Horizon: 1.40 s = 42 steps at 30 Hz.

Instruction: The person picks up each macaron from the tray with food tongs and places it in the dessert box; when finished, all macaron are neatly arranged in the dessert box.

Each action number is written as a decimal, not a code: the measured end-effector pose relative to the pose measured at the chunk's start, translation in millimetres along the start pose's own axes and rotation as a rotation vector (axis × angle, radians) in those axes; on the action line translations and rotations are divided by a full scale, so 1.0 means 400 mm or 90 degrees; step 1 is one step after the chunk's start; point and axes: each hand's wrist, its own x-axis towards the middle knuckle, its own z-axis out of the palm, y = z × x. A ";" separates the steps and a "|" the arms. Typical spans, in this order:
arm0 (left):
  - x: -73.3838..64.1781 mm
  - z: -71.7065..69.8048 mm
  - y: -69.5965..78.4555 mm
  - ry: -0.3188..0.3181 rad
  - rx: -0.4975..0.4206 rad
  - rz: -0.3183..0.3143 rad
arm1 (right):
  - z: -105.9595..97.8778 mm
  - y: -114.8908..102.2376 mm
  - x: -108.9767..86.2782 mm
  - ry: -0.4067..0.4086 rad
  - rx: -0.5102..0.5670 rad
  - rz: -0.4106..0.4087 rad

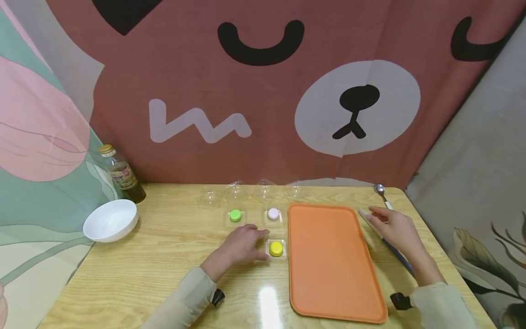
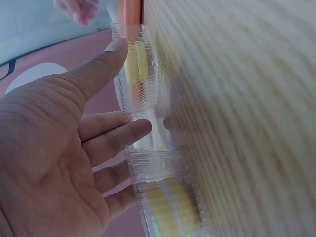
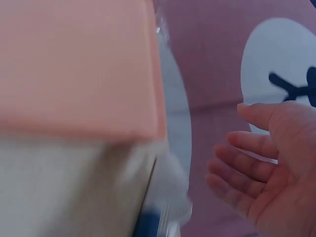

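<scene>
In the head view, my left hand (image 1: 242,246) reaches to the left side of a clear plastic box that holds a yellow macaron (image 1: 276,248). Seen from the left wrist, the thumb overlaps the edge of the clear box (image 2: 148,94) and the fingers spread along it, not curled round it. A green macaron (image 1: 235,215) and a pale pink macaron (image 1: 273,213) sit in clear box bases farther back. My right hand (image 1: 396,228) hovers with loose fingers over a long tool (image 1: 394,250) with a pale end and a blue handle, right of the orange tray (image 1: 328,260).
Several clear domed lids (image 1: 236,191) line the table's back edge. A white bowl (image 1: 111,220) and a bottle of dark liquid (image 1: 123,176) stand at the left. A spoon (image 1: 382,194) lies at the back right. A printed curtain (image 1: 263,91) hangs behind the table.
</scene>
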 end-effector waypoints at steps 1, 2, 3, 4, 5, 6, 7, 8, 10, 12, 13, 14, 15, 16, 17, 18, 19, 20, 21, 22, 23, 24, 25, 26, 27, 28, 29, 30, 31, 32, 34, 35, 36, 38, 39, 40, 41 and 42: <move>0.000 0.000 0.000 -0.001 0.001 -0.001 | 0.007 -0.016 0.020 -0.006 0.011 -0.004; -0.001 -0.001 0.000 -0.002 0.000 -0.001 | 0.014 -0.031 0.041 -0.016 0.022 -0.006; -0.001 0.000 0.001 -0.004 0.000 -0.001 | 0.023 -0.046 0.061 -0.024 0.033 -0.007; 0.000 0.001 0.000 -0.005 0.000 0.000 | 0.032 -0.060 0.080 -0.030 0.041 -0.009; 0.000 0.001 0.001 -0.005 0.001 0.000 | 0.041 -0.075 0.099 -0.041 0.049 -0.009; 0.001 0.001 0.000 -0.006 0.002 0.000 | 0.050 -0.091 0.117 -0.051 0.053 -0.008; 0.001 0.002 0.000 -0.007 0.001 -0.001 | 0.059 -0.106 0.135 -0.060 0.057 -0.004; 0.001 0.002 0.000 -0.007 0.002 -0.002 | 0.070 -0.121 0.152 -0.067 0.064 0.000; 0.001 0.001 0.000 -0.005 0.004 -0.003 | 0.088 -0.150 0.181 -0.081 0.078 0.010; 0.001 -0.001 -0.001 -0.003 0.006 -0.004 | 0.107 -0.173 0.208 -0.096 0.102 0.022; 0.001 -0.002 -0.001 -0.003 0.008 -0.004 | 0.117 -0.179 0.220 -0.101 0.115 0.031; 0.001 -0.003 -0.001 -0.002 0.010 -0.004 | 0.127 -0.185 0.231 -0.106 0.128 0.038; 0.001 -0.004 0.000 -0.002 0.011 -0.005 | 0.137 -0.190 0.242 -0.111 0.142 0.048; 0.001 -0.005 0.000 -0.002 0.013 -0.006 | 0.147 -0.192 0.252 -0.117 0.160 0.061; 0.001 -0.005 0.000 -0.002 0.013 -0.006 | 0.158 -0.194 0.263 -0.118 0.178 0.073; 0.001 -0.006 0.000 -0.003 0.014 -0.006 | 0.168 -0.194 0.272 -0.120 0.194 0.086; 0.000 -0.006 0.000 -0.003 0.015 -0.005 | 0.177 -0.195 0.280 -0.122 0.212 0.097; 0.000 -0.006 0.001 -0.004 0.015 -0.005 | 0.186 -0.196 0.287 -0.122 0.232 0.111; 0.001 -0.005 0.001 -0.004 0.015 -0.005 | 0.193 -0.196 0.293 -0.123 0.251 0.123; 0.001 -0.005 0.001 -0.003 0.017 -0.002 | 0.199 -0.196 0.298 -0.122 0.265 0.134; 0.000 -0.005 0.002 -0.003 0.016 -0.001 | 0.204 -0.196 0.303 -0.121 0.276 0.137; 0.001 -0.006 0.002 -0.003 0.016 0.000 | 0.208 -0.196 0.307 -0.120 0.279 0.138; 0.001 -0.005 0.003 -0.004 0.016 0.001 | 0.212 -0.195 0.310 -0.117 0.281 0.139; 0.002 -0.004 0.003 -0.004 0.016 0.001 | 0.215 -0.194 0.312 -0.115 0.275 0.139; 0.003 -0.004 0.004 -0.004 0.015 0.001 | 0.217 -0.194 0.314 -0.115 0.267 0.137; 0.003 -0.003 0.003 -0.003 0.017 0.001 | 0.219 -0.193 0.316 -0.114 0.260 0.138; 0.004 -0.002 0.003 -0.005 0.015 0.000 | 0.221 -0.193 0.318 -0.116 0.256 0.138; 0.005 -0.002 0.003 -0.006 0.018 -0.001 | 0.224 -0.192 0.320 -0.117 0.255 0.145; 0.006 -0.001 0.003 -0.007 0.019 -0.002 | 0.226 -0.191 0.322 -0.119 0.254 0.151; 0.006 -0.001 0.003 -0.008 0.019 -0.004 | 0.228 -0.190 0.325 -0.123 0.255 0.158; 0.005 -0.001 0.003 -0.008 0.022 -0.007 | 0.234 -0.188 0.330 -0.130 0.268 0.173; 0.005 -0.001 0.003 -0.009 0.021 -0.009 | 0.237 -0.188 0.333 -0.133 0.274 0.178; 0.004 -0.001 0.002 -0.008 0.021 -0.011 | 0.240 -0.188 0.337 -0.134 0.277 0.183; 0.004 0.000 0.002 -0.006 0.016 -0.013 | 0.245 -0.187 0.340 -0.135 0.285 0.185; 0.004 0.000 0.002 -0.007 0.015 -0.013 | 0.248 -0.187 0.342 -0.135 0.289 0.186; 0.004 0.000 0.002 -0.007 0.013 -0.014 | 0.250 -0.187 0.344 -0.132 0.293 0.190; 0.004 0.001 0.002 -0.008 0.012 -0.013 | 0.253 -0.186 0.345 -0.130 0.296 0.191; 0.004 0.001 0.003 -0.009 0.014 -0.012 | 0.255 -0.186 0.345 -0.128 0.301 0.194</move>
